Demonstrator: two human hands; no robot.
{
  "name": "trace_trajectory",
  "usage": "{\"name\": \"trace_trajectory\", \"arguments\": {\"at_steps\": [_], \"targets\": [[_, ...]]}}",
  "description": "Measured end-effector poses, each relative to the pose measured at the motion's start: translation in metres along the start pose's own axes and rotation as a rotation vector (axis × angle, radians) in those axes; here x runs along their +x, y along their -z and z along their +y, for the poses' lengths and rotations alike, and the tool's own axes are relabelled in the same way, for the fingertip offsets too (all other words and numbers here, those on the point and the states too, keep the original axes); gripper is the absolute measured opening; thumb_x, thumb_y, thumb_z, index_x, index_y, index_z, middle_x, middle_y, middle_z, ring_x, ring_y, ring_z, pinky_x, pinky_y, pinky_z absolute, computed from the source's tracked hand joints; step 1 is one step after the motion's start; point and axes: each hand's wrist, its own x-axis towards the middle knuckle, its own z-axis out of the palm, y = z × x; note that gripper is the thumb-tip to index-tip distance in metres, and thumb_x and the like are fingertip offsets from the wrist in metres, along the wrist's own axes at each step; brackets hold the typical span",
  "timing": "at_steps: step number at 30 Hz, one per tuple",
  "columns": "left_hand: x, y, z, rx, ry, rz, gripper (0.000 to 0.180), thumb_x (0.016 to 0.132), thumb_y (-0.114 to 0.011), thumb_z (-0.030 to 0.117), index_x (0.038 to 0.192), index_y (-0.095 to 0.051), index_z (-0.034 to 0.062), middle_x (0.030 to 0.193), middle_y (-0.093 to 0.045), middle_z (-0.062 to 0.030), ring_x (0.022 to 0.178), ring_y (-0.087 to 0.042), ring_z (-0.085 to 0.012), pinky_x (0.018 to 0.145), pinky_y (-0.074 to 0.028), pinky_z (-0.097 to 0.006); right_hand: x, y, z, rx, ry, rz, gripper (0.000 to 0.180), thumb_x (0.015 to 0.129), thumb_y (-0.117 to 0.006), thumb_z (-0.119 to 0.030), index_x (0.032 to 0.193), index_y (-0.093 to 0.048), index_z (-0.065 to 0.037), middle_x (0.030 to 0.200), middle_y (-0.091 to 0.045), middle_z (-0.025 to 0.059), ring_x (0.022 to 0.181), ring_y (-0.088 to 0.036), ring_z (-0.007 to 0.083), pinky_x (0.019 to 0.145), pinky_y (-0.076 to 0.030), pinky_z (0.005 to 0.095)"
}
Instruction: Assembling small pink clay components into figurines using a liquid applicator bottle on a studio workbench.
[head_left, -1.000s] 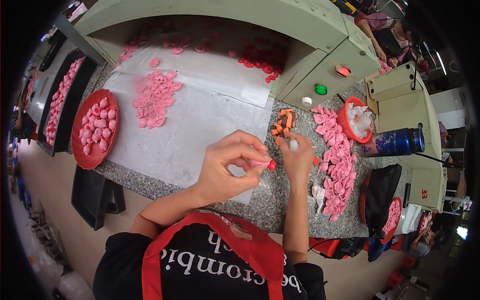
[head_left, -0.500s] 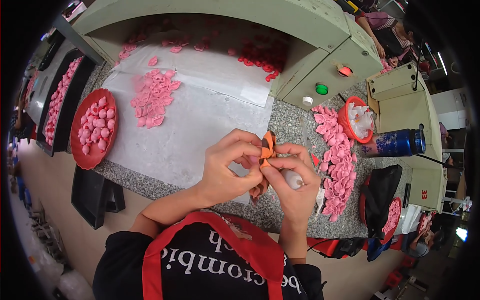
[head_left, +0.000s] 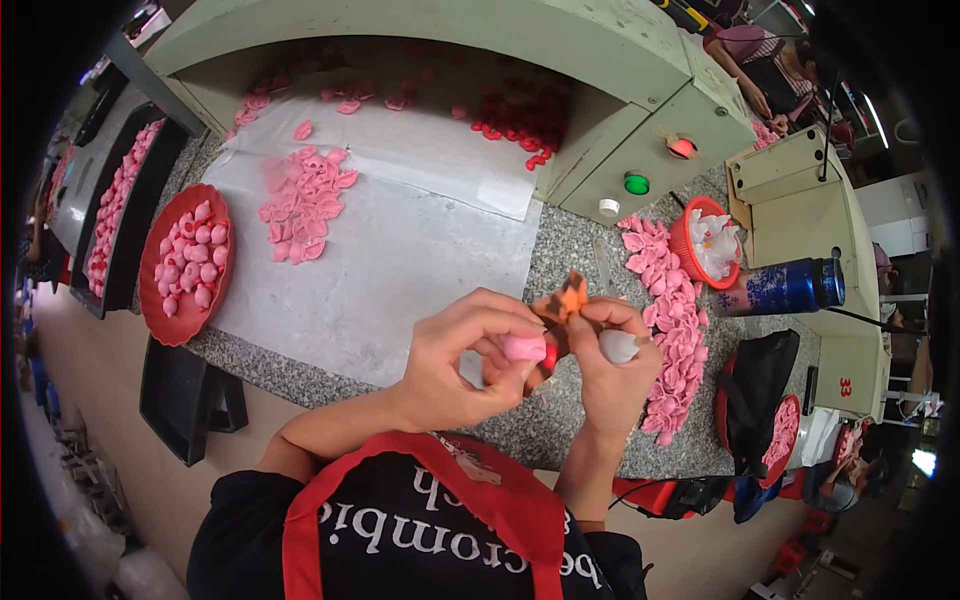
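1. A speckled grey granite table [head_left: 560,250] fills the middle, with a white sheet [head_left: 400,250] spread across it.
2. A pale green machine housing [head_left: 480,40] arches over the far side — red and green buttons on its panel.
3. Tan floor [head_left: 110,440] runs along the left — dark trays [head_left: 190,400] beneath.

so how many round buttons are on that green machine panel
3: a red button uppermost, a green button below it, and a white button lowest, nearest the granite counter. Others may be hidden.
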Motion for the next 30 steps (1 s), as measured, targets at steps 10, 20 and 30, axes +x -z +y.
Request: {"name": "trace_trajectory", "arguments": {"at_steps": [10,20,30], "targets": [[0.005,-0.004,0.006,0.026,0.013,-0.004,0.027,0.063,-0.060,-0.012,0.088,-0.056,-0.0039,0.095,-0.055,-0.0159,0.076,-0.060,-0.0143,0.057,-0.051,-0.019,-0.014,0.013,-0.017,0.006,0.042,-0.139,0.022,0.066,-0.064,0.008,0.087,-0.063,0.001,0.103,-0.053,0.0131,0.082,-0.056,0.0149,0.066,-0.046,0.0247],[0.008,-0.004,0.019,0.009,-0.021,-0.040,0.029,0.063,-0.060,-0.011,0.090,-0.057,-0.0031,0.096,-0.054,-0.0155,0.076,-0.059,-0.0142,0.059,-0.051,-0.020,-0.025,-0.001,-0.018,0.162,0.136,-0.174,0.019,0.066,-0.063,0.010,0.082,-0.063,-0.001,0.094,-0.054,0.0108,0.080,-0.055,0.0157,0.067,-0.045,0.0247],[0.011,0.003,0.071,0.001,-0.131,-0.156,0.023,0.067,-0.064,-0.004,0.089,-0.058,-0.0019,0.093,-0.054,-0.0181,0.072,-0.062,-0.0187,0.061,-0.053,-0.023,-0.037,0.003,-0.062,0.155,0.389,-0.217,0.013,0.066,-0.066,0.005,0.075,-0.061,-0.004,0.091,-0.053,0.0168,0.074,-0.056,0.0178,0.061,-0.047,0.0239]]}}
